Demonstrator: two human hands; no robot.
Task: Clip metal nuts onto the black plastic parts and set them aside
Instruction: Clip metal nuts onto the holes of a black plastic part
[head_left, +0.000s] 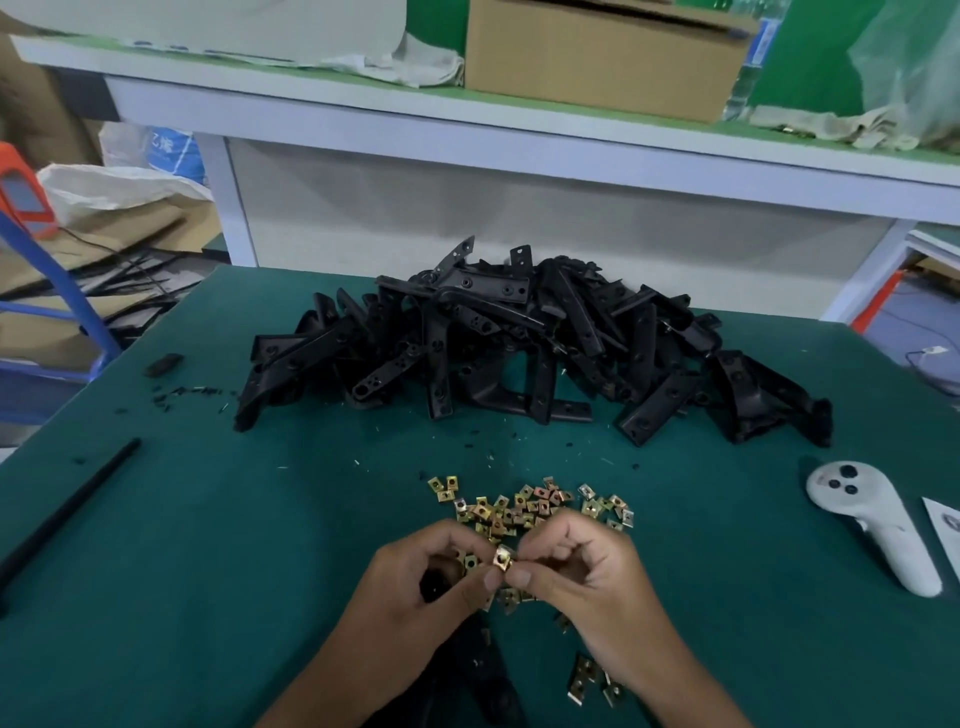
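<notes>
Two hands meet over the green table (218, 545): the right hand (582, 577) pinches one metal nut (503, 557), the left hand (415, 582) grips one black plastic part (435, 584). One nut pile (524, 506) lies just beyond them; one black parts heap (519, 343) behind; one cardboard box (602, 52), contents hidden

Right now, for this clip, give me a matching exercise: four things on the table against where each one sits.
Things:
1. pile of black plastic parts
2. white controller
3. black rod
4. single metal nut

Places:
A. pinched between the fingers of both hands
B. right edge of the green mat
C. far middle of the mat
D. left side of the mat, lying slantwise

Pairs: 1-C, 2-B, 3-D, 4-A
</notes>
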